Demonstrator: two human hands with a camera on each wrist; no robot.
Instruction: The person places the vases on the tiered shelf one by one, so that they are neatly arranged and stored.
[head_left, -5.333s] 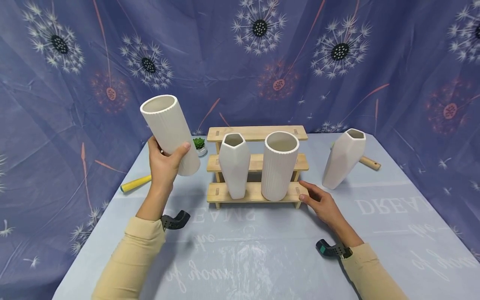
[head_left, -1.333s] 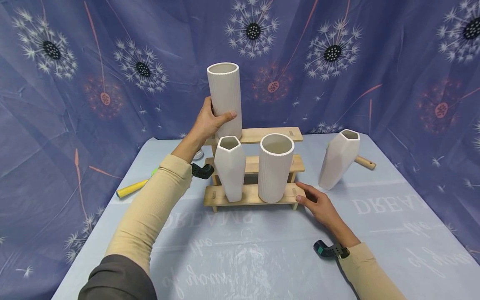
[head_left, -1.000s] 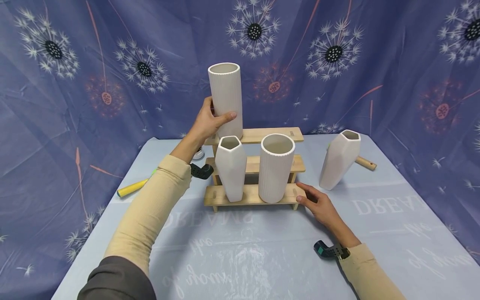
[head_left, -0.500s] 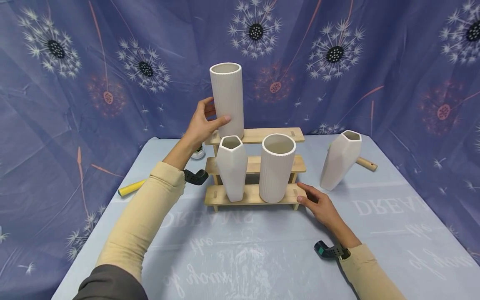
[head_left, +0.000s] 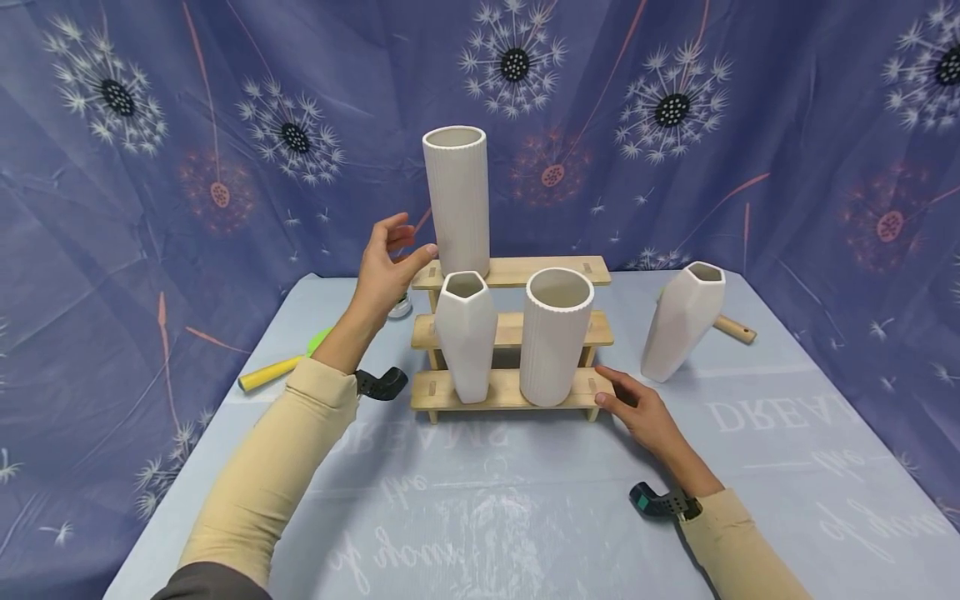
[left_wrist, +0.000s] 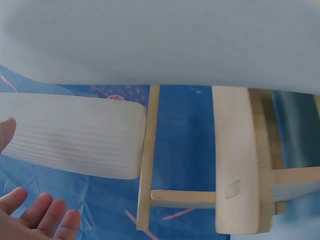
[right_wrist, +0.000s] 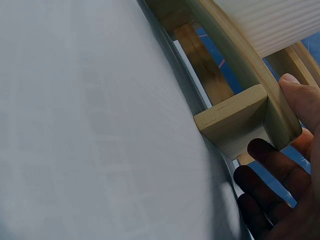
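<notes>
The left hand (head_left: 387,267) hangs raised with fingers loosely spread, holding nothing, while the right hand (head_left: 643,412) lies flat, fingers extended.

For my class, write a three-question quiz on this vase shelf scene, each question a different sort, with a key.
1. True or false: the left hand grips the tall ribbed vase on the top shelf.
2. How many vases stand on the wooden stepped shelf?
3. The right hand touches: A) the faceted vase on the table B) the shelf's bottom step C) the yellow handle

Key: 1 false, it is open beside it. 2 three. 3 B.
</notes>
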